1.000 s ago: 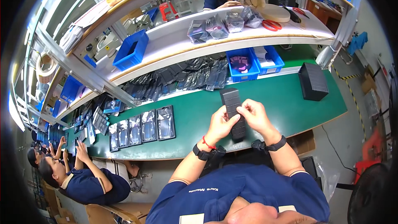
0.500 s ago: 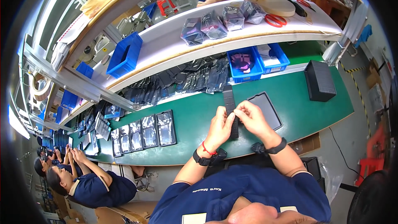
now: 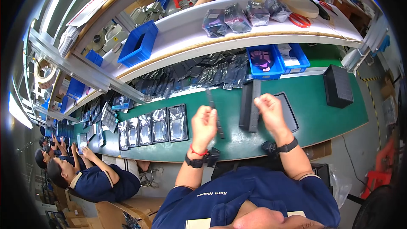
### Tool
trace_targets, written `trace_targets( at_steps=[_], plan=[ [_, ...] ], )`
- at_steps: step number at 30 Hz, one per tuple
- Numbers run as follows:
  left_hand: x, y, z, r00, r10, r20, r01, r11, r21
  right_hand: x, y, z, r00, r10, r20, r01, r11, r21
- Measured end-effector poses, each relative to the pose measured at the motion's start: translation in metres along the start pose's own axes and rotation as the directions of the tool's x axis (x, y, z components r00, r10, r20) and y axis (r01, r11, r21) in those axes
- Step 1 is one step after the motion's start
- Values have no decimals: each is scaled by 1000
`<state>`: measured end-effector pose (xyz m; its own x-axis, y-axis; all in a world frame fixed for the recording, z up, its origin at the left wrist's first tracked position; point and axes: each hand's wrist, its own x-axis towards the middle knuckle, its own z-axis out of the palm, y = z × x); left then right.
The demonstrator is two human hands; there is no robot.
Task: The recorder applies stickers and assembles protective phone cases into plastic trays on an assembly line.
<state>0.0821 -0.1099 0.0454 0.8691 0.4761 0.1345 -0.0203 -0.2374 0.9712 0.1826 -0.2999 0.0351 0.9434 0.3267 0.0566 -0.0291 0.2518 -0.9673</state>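
Here, a person's two bare hands work apart over a green workbench (image 3: 233, 144), its near edge curving just below the wrists and its right end sloping away beyond a black box-shaped stack (image 3: 338, 85). Green surface shows between the hands, opens wider from the flat black-rimmed tray (image 3: 288, 107) to that stack, and runs in a narrower stretch between the left hand (image 3: 204, 125) and a row of five film-covered trays (image 3: 159, 125). At the back, room is tighter: dark film-wrapped packages (image 3: 186, 74) line the far edge, and a blue bin (image 3: 266, 76) stands just behind the work, beneath the overhanging white shelf (image 3: 182, 44).

The left fingers close around a thin dark strip (image 3: 210, 99), held slightly tilted, with its ends showing above and below the grip. The right hand (image 3: 270, 112), thumb and fingertips drawn together, pinches the right side of a long dark block (image 3: 246, 106), which stands out between the two hands, short of the bin; whether its lower end touches the bench cannot be told. The strip and the block are apart, with green showing between them. The flat tray lies just beside the right hand, partly hidden by the wrist.
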Motion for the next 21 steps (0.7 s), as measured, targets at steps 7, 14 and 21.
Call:
trace_targets(
  at_steps=[7, 14, 21],
  plan=[
    [17, -27, -17, 984, 140, 111, -174, 612, 771, -2, 13, -1, 972, 202, 118, -206, 978, 15],
    [7, -3, 47, 947, -82, 310, 78, 997, 23, -8, 20, 13, 974, 132, 183, -117, 989, -89],
    [23, -33, 30, 960, -62, 275, -102, 833, 544, -2, 7, -28, 954, 298, -18, -297, 953, 54]
  ],
)
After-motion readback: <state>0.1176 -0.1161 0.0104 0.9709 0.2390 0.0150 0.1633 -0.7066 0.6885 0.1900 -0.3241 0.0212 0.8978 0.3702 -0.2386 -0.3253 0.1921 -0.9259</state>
